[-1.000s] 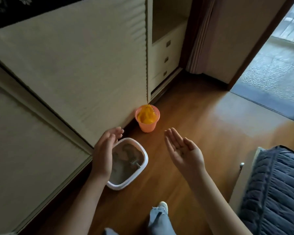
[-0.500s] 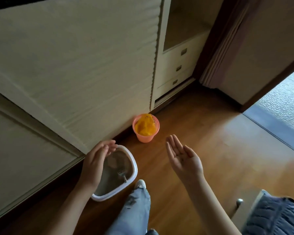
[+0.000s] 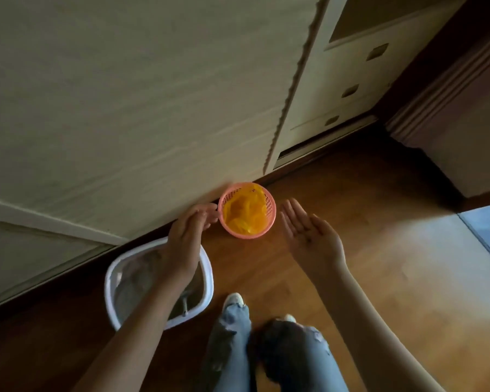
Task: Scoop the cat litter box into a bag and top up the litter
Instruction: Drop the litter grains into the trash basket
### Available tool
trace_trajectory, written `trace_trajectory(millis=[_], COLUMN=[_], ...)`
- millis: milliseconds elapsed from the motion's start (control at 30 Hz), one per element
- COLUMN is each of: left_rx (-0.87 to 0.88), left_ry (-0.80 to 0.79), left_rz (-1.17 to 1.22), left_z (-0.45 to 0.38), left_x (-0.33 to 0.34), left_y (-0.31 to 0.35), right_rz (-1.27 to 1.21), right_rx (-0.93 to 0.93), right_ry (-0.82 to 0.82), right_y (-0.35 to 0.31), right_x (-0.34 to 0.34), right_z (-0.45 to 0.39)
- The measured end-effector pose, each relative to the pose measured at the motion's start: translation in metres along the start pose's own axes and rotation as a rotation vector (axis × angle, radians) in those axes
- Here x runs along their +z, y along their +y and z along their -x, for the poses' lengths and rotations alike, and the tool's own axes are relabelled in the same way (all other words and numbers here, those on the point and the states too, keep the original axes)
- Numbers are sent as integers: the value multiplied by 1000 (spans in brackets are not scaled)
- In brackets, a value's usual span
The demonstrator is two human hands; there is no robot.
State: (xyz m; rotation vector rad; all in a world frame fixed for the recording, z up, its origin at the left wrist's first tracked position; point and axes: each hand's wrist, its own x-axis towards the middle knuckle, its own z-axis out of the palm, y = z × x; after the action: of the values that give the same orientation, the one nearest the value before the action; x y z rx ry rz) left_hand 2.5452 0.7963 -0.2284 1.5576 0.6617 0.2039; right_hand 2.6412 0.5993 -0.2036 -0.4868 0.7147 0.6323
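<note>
Wooden floor (image 3: 337, 222), brown and shiny, meets a pale cabinet wall (image 3: 125, 94) with small drawers (image 3: 348, 91). On it stands a pink basket (image 3: 270, 206) lined with an orange bag (image 3: 245, 212), against the wall. A white litter box (image 3: 112, 281) with grey litter sits near it. Left hand (image 3: 186, 236) and right hand (image 3: 311, 239) hover with fingers straight, holding nothing.

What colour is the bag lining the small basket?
Yellow-orange bag, inside the pink basket; head view shows it.
</note>
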Motion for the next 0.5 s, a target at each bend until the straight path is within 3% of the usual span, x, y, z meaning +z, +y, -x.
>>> trace_trajectory(millis=[167,333,500], left_rx=[-53,-166,-255], left_ry=[84,130,103], left_rz=[12,-73,-207], left_z=[-70,-141,-205], left_x=[51,96,143], left_y=[-70,-189,-284], right_rz=[123,235,711], right_rx=[82,186,261], right_ry=[42,163,182], right_y=[-21,-26,-9], right_x=[-27,-73,-125], right_z=[-122,-260,-385])
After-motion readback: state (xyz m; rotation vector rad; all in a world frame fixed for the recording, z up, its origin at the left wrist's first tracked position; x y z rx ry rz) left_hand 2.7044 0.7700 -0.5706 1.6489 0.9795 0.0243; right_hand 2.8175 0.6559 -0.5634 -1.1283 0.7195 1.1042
